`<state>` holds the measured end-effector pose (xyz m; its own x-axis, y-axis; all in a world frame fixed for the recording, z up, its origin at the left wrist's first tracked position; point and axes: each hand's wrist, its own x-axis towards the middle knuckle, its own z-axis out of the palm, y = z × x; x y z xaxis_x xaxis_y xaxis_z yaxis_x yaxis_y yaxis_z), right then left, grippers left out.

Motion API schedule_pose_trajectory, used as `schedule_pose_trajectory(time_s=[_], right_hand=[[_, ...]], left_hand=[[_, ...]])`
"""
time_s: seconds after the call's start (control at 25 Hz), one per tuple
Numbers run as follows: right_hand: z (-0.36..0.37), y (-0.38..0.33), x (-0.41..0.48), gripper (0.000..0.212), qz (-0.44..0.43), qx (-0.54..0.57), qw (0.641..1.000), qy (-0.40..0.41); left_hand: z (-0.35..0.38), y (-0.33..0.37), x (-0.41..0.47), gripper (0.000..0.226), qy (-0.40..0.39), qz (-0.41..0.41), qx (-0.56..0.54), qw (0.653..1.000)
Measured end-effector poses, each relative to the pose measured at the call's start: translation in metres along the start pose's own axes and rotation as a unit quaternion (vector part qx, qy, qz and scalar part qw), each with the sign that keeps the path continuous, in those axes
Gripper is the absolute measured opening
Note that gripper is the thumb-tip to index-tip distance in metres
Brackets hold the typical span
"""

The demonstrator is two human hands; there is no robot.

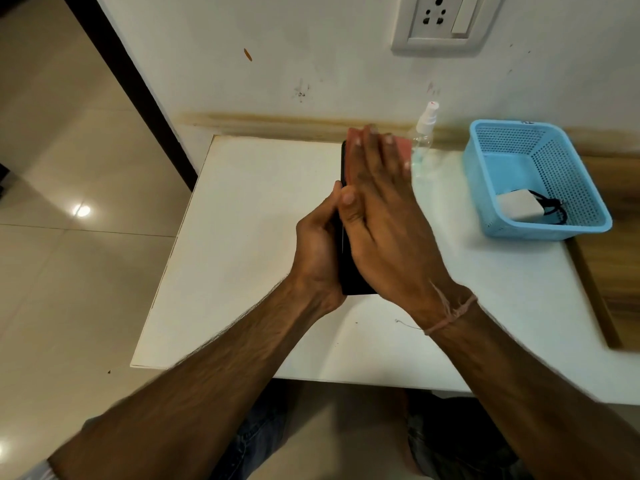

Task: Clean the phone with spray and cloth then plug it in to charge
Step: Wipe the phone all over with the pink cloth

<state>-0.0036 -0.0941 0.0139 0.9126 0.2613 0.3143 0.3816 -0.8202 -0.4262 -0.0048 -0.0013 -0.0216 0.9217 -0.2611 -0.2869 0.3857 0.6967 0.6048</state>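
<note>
Head view: left hand (317,244) grips black phone (349,271) on edge above the white worktop (242,237), fingers curled around its side. Right hand (384,216) lies flat, fingers extended, pressing pink cloth (401,145) against phone face. Spray bottle (424,133) stands just right of phone, by wall. Blue basket (588,188) further right holds white charger (519,206) with black cable (554,206). Wall socket (436,15) above phone.

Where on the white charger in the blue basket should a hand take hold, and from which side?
Probably the charger block itself, pinched across its two flat sides from straight above. The basket walls close off every sideways approach, and its open top is free. The block is boxy and lies flat on the basket floor; its black cable trails to the right, a poorer hold.
</note>
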Motion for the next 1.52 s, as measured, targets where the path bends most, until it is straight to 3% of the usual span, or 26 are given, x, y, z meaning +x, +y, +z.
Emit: schedule_pose_trajectory(time_s=[0.2, 0.44, 0.68, 0.88, 1.08, 1.32, 1.52], right_hand=[[0.007, 0.001, -0.03, 0.059, -0.053, 0.0, 0.998, -0.031], [0.001, 0.014, 0.004, 0.06, 0.052, -0.005, 0.998, 0.018], [0.01, 0.005, -0.028, 0.058, -0.052, -0.009, 0.998, -0.024], [0.003, 0.014, 0.001, 0.061, 0.049, -0.033, 0.998, 0.007], [0.014, -0.003, -0.02, 0.059, -0.045, -0.003, 0.998, -0.033], [0.005, 0.013, -0.003, 0.064, 0.037, -0.037, 0.999, 0.001], [0.015, -0.002, -0.011, 0.058, -0.041, 0.006, 0.999, -0.031]], left_hand=[[-0.008, 0.018, 0.004, 0.059, 0.001, -0.001, -0.037, 0.999], [-0.001, 0.001, 0.001, 0.048, 0.033, 0.008, 0.033, 0.999], [-0.005, 0.015, 0.001, 0.056, 0.01, -0.008, -0.018, 1.0], [-0.001, 0.007, 0.002, 0.052, 0.034, -0.007, 0.023, 0.999], [-0.002, 0.011, -0.001, 0.057, 0.006, -0.017, -0.028, 0.999], [-0.003, 0.007, 0.003, 0.052, 0.043, -0.001, 0.026, 0.999], [-0.004, 0.011, 0.0, 0.055, 0.017, -0.011, -0.016, 1.0]])
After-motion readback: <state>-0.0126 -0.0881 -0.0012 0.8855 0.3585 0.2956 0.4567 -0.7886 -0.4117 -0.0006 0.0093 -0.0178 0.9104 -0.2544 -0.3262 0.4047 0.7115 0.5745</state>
